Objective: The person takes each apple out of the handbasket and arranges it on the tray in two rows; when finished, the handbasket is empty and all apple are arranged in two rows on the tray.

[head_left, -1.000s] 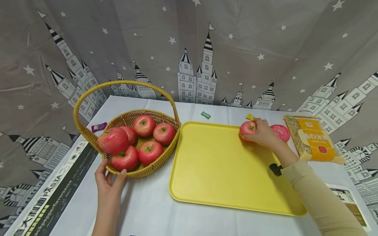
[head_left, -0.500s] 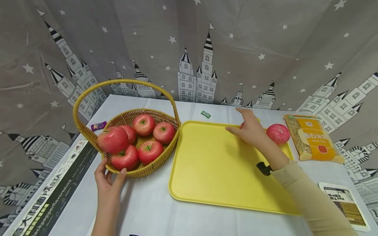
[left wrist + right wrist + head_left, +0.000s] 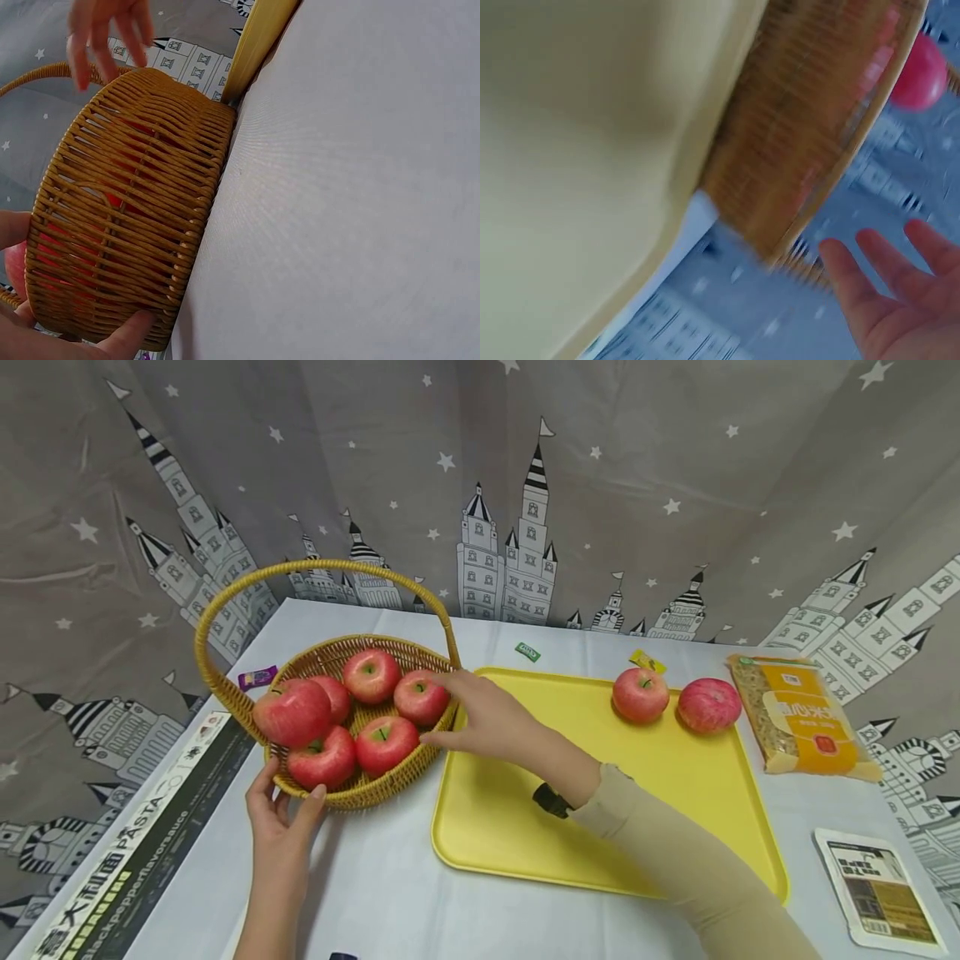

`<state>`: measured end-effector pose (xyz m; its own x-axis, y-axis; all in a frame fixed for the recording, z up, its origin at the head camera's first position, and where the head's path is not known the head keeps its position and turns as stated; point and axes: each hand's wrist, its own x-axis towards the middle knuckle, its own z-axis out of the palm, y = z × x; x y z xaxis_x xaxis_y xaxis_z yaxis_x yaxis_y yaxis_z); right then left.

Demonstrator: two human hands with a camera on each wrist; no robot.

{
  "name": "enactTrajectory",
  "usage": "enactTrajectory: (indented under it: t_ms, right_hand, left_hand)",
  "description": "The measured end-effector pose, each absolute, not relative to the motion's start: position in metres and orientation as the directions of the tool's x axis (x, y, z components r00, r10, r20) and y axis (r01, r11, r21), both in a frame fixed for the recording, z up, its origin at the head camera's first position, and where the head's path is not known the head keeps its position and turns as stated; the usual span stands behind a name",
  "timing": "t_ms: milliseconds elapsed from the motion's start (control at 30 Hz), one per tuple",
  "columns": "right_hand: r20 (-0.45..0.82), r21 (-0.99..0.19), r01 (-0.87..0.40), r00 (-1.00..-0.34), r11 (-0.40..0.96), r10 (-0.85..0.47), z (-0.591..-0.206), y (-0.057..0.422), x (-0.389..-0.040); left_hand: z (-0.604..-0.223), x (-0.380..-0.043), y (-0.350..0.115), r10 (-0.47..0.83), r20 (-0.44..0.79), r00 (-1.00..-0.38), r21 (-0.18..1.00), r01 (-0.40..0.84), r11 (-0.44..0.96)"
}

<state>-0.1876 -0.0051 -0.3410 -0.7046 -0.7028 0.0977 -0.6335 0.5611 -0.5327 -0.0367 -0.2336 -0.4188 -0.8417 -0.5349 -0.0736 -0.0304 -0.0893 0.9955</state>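
The right hand (image 3: 483,718) reaches over the near right rim of the basket (image 3: 375,789), fingers spread and relaxed, its grip released and holding nothing. Its fingertips are at the rightmost apple in the basket (image 3: 420,697); whether they actually touch the fruit cannot be told from the head view. The right wrist view is blurred and shows only the open fingers (image 3: 900,300) beside the woven basket wall (image 3: 795,150).

The left hand (image 3: 281,814) is at the near side of the basket, thumb and fingers curled against the woven wall, grasping the rim. In the left wrist view the thumb (image 3: 131,334) presses on the lower edge of the basket (image 3: 127,217).

The basket stands on the desk (image 3: 375,893), which is covered with a white cloth. It holds six red apples under its arched handle (image 3: 322,572). One large apple (image 3: 291,712) sits at the left edge of the basket.

Just right of the basket, touching or nearly touching it, lies a yellow tray (image 3: 525,835). On the far right part of the tray sit two more apples, one (image 3: 640,694) just beside the other (image 3: 708,704). Right of the tray lies an orange food packet (image 3: 798,718), and nearer than it a printed card (image 3: 877,893). Left of the basket lies a long dark box marked PASTA (image 3: 127,852).
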Motion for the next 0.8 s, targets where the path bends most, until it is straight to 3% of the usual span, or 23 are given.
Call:
enactTrajectory:
  t_ms: [100, 233, 400, 533, 633, 800]
  right_hand:
    - [0.084, -0.483, -0.699, -0.637, 0.528, -0.766, -0.344, -0.031, -0.185]
    - [0.027, -0.453, -0.714, -0.610, 0.535, -0.792, -0.353, -0.059, -0.185]
    - [-0.055, -0.340, -0.734, -0.609, 0.588, -0.791, -0.361, -0.082, -0.181]
    - [-0.104, -0.237, -0.719, -0.650, 0.654, -0.752, -0.365, -0.094, -0.179]
    - [-0.087, -0.243, -0.703, -0.671, 0.669, -0.736, -0.367, -0.095, -0.179]
    - [0.047, -0.363, -0.685, -0.690, 0.631, -0.722, -0.355, -0.083, -0.179]
  left_hand:
    - [-0.420, -0.037, -0.234, -0.535, -0.080, -0.841, 0.996, -0.044, -0.080]
    - [-0.421, -0.036, -0.234, -0.534, -0.097, -0.840, 0.995, -0.078, -0.058]
    - [-0.421, -0.037, -0.234, -0.533, -0.094, -0.841, 0.995, -0.072, -0.062]
    - [-0.420, -0.037, -0.233, -0.535, -0.093, -0.840, 0.995, -0.065, -0.072]
    - [-0.420, -0.037, -0.233, -0.536, -0.097, -0.839, 0.995, -0.069, -0.071]
    - [-0.420, -0.037, -0.234, -0.538, -0.084, -0.839, 0.996, -0.052, -0.075]
